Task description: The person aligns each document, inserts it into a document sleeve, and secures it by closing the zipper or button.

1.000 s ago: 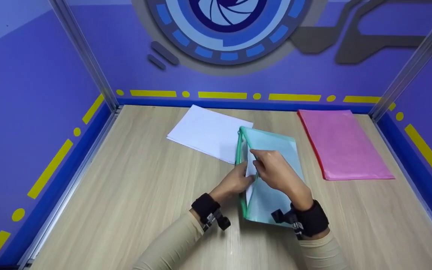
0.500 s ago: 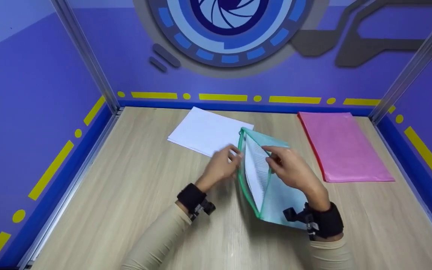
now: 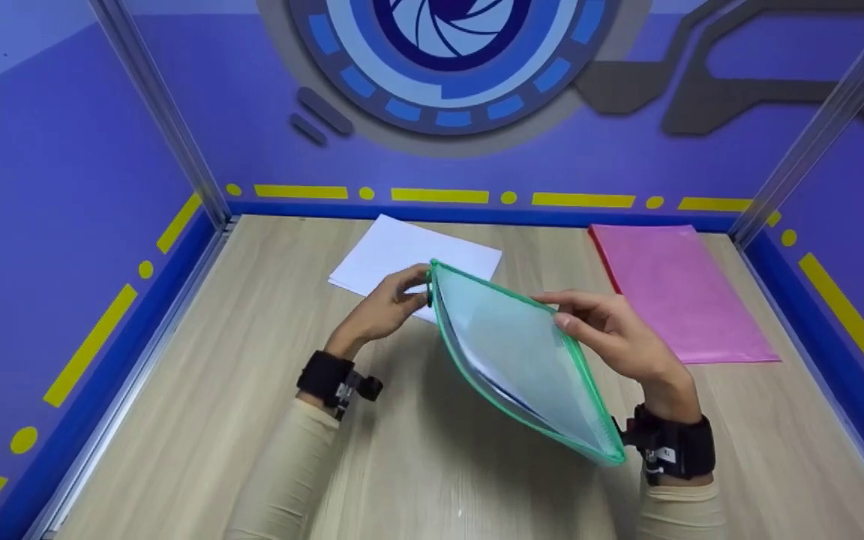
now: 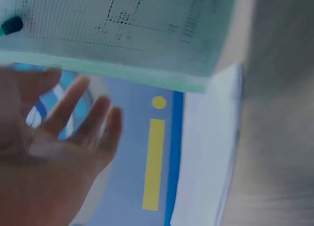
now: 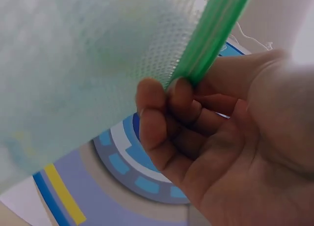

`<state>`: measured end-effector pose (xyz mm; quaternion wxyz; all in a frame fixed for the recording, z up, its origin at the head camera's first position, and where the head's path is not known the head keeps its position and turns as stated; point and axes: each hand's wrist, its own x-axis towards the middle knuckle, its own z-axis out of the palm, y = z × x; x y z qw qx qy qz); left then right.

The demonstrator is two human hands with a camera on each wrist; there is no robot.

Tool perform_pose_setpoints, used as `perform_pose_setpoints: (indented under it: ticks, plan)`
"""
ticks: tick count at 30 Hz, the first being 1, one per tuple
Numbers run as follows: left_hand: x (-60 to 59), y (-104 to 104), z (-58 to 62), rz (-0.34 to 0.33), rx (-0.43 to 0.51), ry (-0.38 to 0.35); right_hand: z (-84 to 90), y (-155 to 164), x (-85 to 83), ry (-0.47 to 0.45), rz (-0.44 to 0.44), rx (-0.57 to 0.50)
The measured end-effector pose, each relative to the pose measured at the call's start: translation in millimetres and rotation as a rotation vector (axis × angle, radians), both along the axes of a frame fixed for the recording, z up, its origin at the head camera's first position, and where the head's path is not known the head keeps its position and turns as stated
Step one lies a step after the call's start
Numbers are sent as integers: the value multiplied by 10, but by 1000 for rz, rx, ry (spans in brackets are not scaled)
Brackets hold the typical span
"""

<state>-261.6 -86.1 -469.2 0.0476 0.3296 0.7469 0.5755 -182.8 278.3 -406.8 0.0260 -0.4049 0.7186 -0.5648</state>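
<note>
A translucent green mesh zip pouch [image 3: 514, 330] is tilted up over the table, its zip mouth parted toward the head camera. White paper [image 3: 493, 379] shows inside, and printed lines show through its side in the left wrist view. At the pouch's left corner, the thumb and forefinger of my left hand [image 3: 381, 306] meet the edge beside the small dark zip pull [image 4: 12, 25]; the other fingers [image 4: 88, 120] spread loosely. My right hand [image 5: 221, 147] pinches the green zip edge [image 5: 211, 39] between thumb and fingers on the pouch's right side.
White sheets [image 3: 394, 247] lie at the back of the wooden table [image 3: 252, 360], partly behind the pouch. A pink zip pouch [image 3: 694, 300] with a red edge lies at the back right. Blue-purple panels [image 3: 432, 169] wall in the back and sides.
The green pouch has turned and lifted, its mouth now facing the head camera. My left hand has moved left to its corner; my right hand has shifted right, still holding the edge.
</note>
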Motion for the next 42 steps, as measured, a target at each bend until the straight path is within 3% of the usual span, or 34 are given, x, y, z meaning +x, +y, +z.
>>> perform_pose_setpoints:
  ticks: [1,3,8,13,18,23,26,29,32,34,36,40,42]
  plan:
    - [22,-15,40,-69,26,-45,3,0,-3,-5,11,-8]
    - [70,-27,123,-142,63,-106,6,5,-8,-13,29,-14]
    - [156,-12,248,-121,71,-99,4,17,-6,-29,33,22]
    - [216,15,250,-125,31,-52,9,9,33,-23,73,76]
    - [236,23,219,36,27,51,51,74,84,16,102,87]
    - [242,-19,200,219,146,35,109,281,109,77,61,-39]
    - [242,-51,180,311,192,13,149,401,140,149,-90,-151]
    - [247,-45,157,416,236,10,202,436,210,211,-363,-225]
    - [272,75,139,533,275,49,264,366,273,276,-623,-232]
    - [314,222,130,590,282,96,293,275,296,343,-709,-195]
    - [368,396,108,619,293,143,309,156,306,405,-698,-147]
    - [484,728,37,645,300,227,274,-148,310,477,-549,33]
    - [534,857,-4,658,287,271,211,-332,299,497,-518,136]
